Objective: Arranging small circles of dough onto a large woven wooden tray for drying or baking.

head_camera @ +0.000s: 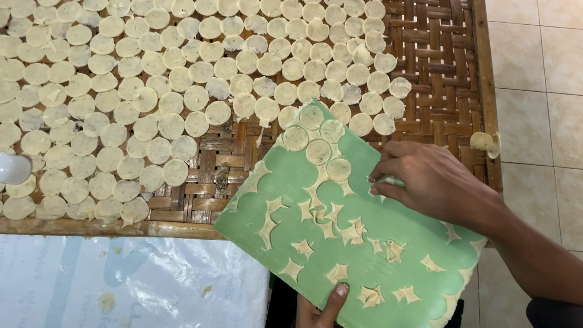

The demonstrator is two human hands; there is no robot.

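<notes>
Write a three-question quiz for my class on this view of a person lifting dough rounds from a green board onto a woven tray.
1. True or false: the left hand grips the near edge of the green rectangular board.
2. Which lies on the woven bamboo tray at its left side? A) a white egg-shaped object B) a metal knife C) a red cup
3. Fill in: the right hand rests on the board's ____ edge, beside the few pale round dough discs left on it.

Key: 1 true; 2 A, the white egg-shaped object; 3 right.
</notes>
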